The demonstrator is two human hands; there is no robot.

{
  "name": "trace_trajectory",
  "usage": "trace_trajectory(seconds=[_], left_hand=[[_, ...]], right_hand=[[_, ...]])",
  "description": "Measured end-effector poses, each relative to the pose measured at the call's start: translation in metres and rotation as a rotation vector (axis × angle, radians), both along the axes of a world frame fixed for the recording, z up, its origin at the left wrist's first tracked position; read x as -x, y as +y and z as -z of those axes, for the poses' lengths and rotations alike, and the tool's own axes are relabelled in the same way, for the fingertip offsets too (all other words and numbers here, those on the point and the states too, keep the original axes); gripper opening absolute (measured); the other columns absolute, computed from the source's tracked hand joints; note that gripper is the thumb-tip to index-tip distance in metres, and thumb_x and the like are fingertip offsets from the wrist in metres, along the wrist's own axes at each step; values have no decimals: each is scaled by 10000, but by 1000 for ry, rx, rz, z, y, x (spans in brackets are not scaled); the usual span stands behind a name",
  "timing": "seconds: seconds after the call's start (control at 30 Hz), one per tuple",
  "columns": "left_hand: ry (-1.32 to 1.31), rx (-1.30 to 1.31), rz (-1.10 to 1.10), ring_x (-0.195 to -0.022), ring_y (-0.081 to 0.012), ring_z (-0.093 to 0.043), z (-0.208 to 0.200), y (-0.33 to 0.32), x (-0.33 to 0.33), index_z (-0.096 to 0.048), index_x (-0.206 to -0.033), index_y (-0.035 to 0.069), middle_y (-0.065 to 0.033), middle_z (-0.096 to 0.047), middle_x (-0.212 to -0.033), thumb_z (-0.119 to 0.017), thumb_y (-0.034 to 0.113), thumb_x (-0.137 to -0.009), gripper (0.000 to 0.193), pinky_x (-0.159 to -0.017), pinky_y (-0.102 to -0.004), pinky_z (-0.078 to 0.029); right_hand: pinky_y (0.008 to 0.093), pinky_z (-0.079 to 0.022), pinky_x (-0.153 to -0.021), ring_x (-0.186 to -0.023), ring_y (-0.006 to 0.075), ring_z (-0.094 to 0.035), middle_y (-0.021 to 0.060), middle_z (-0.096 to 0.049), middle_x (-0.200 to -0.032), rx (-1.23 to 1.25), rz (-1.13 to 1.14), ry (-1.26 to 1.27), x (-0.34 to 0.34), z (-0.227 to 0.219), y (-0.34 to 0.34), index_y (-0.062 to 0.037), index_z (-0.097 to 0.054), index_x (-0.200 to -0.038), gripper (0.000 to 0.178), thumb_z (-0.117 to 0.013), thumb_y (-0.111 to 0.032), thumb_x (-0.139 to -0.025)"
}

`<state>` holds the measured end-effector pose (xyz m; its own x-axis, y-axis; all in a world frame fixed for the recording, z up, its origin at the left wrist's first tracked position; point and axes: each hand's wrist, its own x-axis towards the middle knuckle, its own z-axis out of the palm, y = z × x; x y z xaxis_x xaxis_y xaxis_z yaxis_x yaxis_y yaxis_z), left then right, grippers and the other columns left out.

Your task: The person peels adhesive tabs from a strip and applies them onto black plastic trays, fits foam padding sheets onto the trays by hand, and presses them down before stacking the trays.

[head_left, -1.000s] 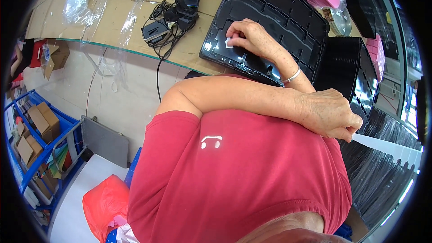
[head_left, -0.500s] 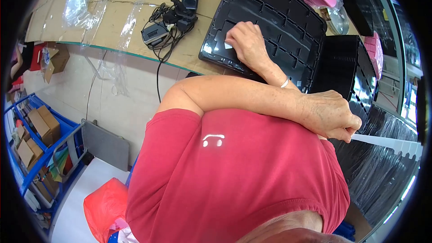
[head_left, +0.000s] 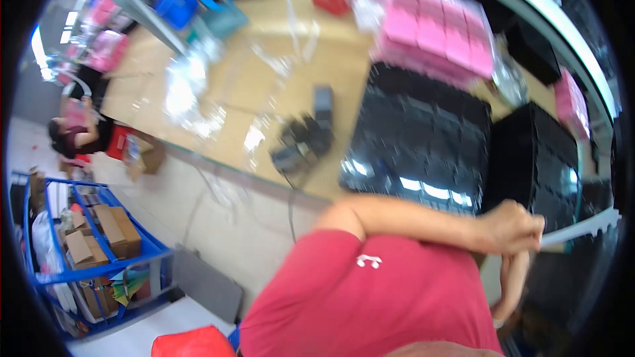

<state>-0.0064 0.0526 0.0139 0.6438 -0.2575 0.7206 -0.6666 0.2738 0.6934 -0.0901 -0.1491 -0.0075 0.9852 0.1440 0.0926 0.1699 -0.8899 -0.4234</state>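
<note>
My left arm reaches across the red shirt (head_left: 397, 277). At its end my left hand (head_left: 508, 228) is closed on one end of a white strip (head_left: 581, 228) with a notched edge, which runs off to the right. Just below it, my right hand (head_left: 513, 284) points up toward the left fingertips. Its fingers look pressed together, blurred and partly covered, so what they hold is hidden. A ridged black plastic panel (head_left: 420, 142) lies on the table ahead of both hands. Beside it stand more black plastic pieces (head_left: 552, 162).
Pink blocks in clear wrap (head_left: 433, 26) lie behind the panel. Left of it are a black adapter with cables (head_left: 301, 149), a small dark device (head_left: 323, 102) and crumpled clear plastic (head_left: 188, 86). A blue cart (head_left: 99, 258) holds cartons. Another person (head_left: 74, 129) is at the far left.
My right hand has left the black panel and come back beside my left hand. The left hand still grips the strip. The view has swung, showing more of the table and another person.
</note>
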Motion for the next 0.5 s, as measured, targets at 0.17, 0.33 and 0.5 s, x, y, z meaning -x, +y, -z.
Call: trace_trajectory(seconds=[0.17, 0.33, 0.5], left_hand=[[205, 3, 162, -544, -258, -601, 11, -17, -1, -567, -783, 31, -107, -589, -603, -694, 175, -820, 195, -513, -344, -429], [169, -20, 137, -551, -241, -591, 14, -36, -8, -546, -791, 30, -102, -580, -614, -676, 182, -859, 211, -518, -336, -420], [116, -49, 147, -551, -224, -594, 38, -35, -10, -557, -792, 34, -90, -595, -625, -682, 167, -842, 189, -507, -331, -413]], right_hand=[[383, -481, -697, -756, 283, -578, 153, -594, -861, 148, 458, 45, 60, 28, -28, -7, -587, -1072, 325, -651, 73, -764], [293, -504, -807, -851, 209, -652, 149, -703, -959, -299, 663, -653, 39, -22, 72, -1, -686, -1037, 195, -651, -144, -909], [348, -490, -734, -822, 237, -578, 117, -590, -958, -132, 338, -964, 26, 50, 51, 13, -571, -1100, 341, -750, -72, -823]])
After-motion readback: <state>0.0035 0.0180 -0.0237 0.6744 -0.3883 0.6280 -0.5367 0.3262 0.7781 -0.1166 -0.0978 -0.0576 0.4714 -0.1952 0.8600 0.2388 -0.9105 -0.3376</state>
